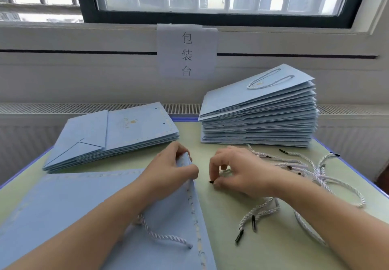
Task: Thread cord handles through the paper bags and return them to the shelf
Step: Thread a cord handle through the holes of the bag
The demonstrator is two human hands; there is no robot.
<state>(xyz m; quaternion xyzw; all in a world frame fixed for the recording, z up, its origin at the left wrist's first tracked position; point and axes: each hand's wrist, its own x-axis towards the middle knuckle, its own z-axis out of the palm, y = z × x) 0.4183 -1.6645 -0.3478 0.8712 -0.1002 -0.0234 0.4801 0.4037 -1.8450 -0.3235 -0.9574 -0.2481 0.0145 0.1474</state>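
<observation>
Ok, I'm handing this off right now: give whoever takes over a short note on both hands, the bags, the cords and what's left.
Left hand: grips the top edge of the bag in work, lifting it.
Right hand: pinches the black tip of a cord just right of that edge.
Done: one cord end already sits in the bag's near hole; the tall right stack shows a handle on its top bag.
Left: thread the held tip, finish this bag, then the unthreaded left stack, using the loose cords. The shelf is not in view.
</observation>
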